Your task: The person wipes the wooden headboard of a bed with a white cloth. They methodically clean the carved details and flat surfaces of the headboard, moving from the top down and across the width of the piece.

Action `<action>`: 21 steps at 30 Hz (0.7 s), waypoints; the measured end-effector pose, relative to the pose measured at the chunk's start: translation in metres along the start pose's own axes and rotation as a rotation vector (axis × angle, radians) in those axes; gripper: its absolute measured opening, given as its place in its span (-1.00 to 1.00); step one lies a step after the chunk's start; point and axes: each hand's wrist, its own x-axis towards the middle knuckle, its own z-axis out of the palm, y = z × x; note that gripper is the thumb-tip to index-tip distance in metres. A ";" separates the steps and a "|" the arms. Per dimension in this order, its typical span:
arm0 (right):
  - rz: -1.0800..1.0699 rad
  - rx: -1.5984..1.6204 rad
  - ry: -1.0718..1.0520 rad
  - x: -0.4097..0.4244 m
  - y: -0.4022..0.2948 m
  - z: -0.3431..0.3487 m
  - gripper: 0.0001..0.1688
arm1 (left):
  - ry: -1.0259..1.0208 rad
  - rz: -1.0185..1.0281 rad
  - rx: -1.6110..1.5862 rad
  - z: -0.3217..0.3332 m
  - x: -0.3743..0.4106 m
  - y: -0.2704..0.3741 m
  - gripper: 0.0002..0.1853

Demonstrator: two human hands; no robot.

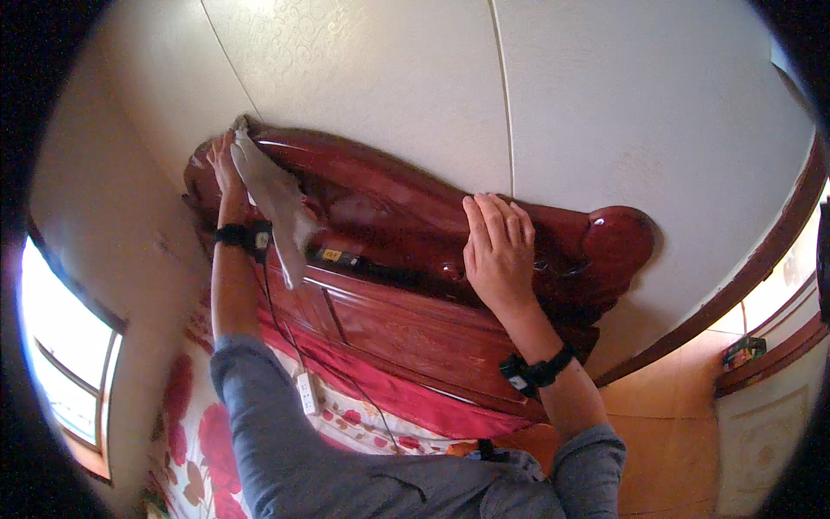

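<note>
A glossy red-brown wooden headboard [402, 188] with a curved top stands against the wall. At its left end, my left hand [224, 162] grips a grey cloth [266, 181], which hangs down over the headboard's front. The cloth's upper end lies at the top edge. Further right, my right hand [499, 243] rests with its fingertips at the headboard's top edge, back of the hand towards me. No object shows in it, though its palm is hidden. Each wrist wears a black strap with a small device.
A small black-and-yellow item [336, 255] sits on the headboard's ledge. A white power strip [307, 393] with cables lies on the floral bedding [350, 422] below. A bright window [65, 370] is at left, and a doorway with a dark wooden frame [707, 318] at right.
</note>
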 end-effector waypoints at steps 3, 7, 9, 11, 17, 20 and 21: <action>0.009 -0.008 0.011 -0.001 0.002 0.001 -0.36 | 0.066 0.105 0.073 -0.010 -0.009 0.040 -0.63; 0.012 -0.008 0.017 0.002 -0.006 -0.001 -0.37 | 0.093 0.138 0.150 -0.033 -0.020 0.094 -0.66; 0.011 -0.014 0.009 0.002 -0.004 -0.002 -0.38 | 0.137 0.171 0.105 -0.038 -0.033 0.132 -0.71; 0.014 -0.011 0.002 0.000 -0.003 -0.002 -0.37 | 0.135 0.221 0.015 -0.040 -0.044 0.163 -0.74; 0.026 0.001 0.011 0.003 -0.008 -0.007 -0.42 | 0.200 0.440 -0.137 -0.051 -0.097 0.273 -0.74; 0.001 -0.026 -0.015 0.002 -0.005 -0.008 -0.38 | 0.142 0.504 -0.268 -0.061 -0.121 0.323 -0.73; 0.001 -0.030 -0.015 0.002 -0.005 -0.010 -0.41 | 0.106 0.543 -0.287 -0.066 -0.128 0.334 -0.73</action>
